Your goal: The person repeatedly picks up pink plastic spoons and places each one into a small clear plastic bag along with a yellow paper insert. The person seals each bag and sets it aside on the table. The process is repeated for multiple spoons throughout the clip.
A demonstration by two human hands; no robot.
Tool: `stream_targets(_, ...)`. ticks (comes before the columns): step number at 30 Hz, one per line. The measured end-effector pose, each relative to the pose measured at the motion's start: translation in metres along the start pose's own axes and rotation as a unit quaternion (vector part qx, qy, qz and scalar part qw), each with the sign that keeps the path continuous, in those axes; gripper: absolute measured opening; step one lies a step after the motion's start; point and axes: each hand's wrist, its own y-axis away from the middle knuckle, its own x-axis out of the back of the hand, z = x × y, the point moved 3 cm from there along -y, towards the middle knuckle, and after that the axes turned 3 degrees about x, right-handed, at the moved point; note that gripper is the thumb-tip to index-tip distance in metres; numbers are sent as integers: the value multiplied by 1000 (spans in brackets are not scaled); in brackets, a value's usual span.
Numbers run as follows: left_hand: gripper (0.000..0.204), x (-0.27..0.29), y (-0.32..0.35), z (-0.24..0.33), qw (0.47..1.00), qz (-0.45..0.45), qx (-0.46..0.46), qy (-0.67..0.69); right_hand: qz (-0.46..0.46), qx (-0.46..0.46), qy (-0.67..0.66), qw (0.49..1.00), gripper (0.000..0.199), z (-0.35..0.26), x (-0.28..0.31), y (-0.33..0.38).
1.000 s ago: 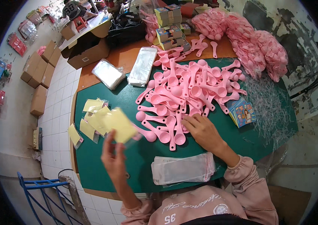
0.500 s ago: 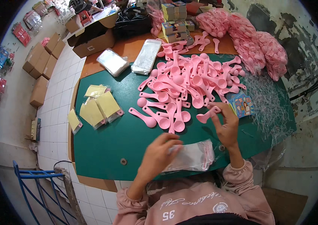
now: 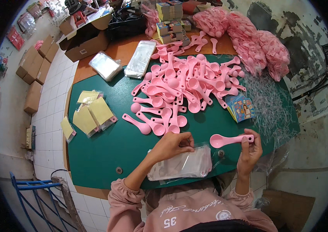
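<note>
My right hand holds a pink measuring spoon by its handle, the bowl pointing left. The spoon hangs above the table's near right part. My left hand pinches the far edge of the top clear plastic bag on a stack of bags at the near table edge. The fingertips partly hide that edge. Beyond my left hand spreads a large heap of pink measuring spoons. A small stack of colourful printed cards lies right of the heap.
Bags packed with yellow cards lie at the left of the green table. Stacks of clear bags and an open cardboard box are behind. Bundled cards, bulging bags of spoons and plastic scraps line the far and right sides.
My right hand has come nearer with the spoon and turned it level, bowl to the left. My left hand has moved to the bags' far edge and pinches there. The view has shifted slightly.
</note>
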Motion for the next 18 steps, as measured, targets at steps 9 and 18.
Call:
stream_targets(9,16,2,0,-5,992,42,-114,-42,-74,31,59,995,12,-5,-16,5)
stream_targets(18,33,9,6,-11,958,-22,7,286,-87,99,207,969,10,-7,-33,1)
